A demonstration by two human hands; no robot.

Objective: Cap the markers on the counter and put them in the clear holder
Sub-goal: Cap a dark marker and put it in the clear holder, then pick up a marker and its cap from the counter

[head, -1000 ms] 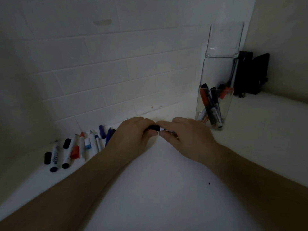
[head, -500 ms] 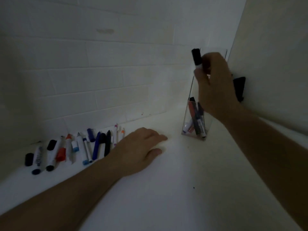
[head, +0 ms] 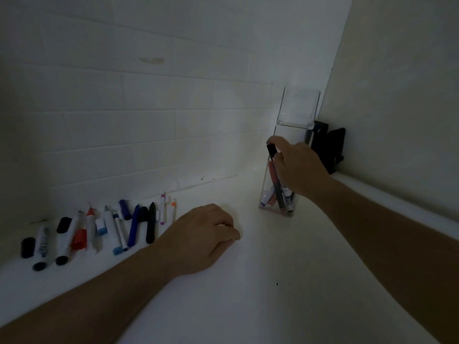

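Black-capped marker [head: 272,155] upright in clear holder [head: 278,184], pinched by right hand [head: 298,167]; left hand [head: 201,237] loosely curled, idle.

Dim home corner: white tiled wall [head: 149,135], white counter [head: 248,306]

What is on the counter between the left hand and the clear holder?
Nothing: in the head view, the counter between the left hand and the holder is bare.

The loose markers [head: 109,229] lie in a row along the counter's [head: 248,306] back edge, left; the clear holder [head: 285,170] stands in its back right corner.
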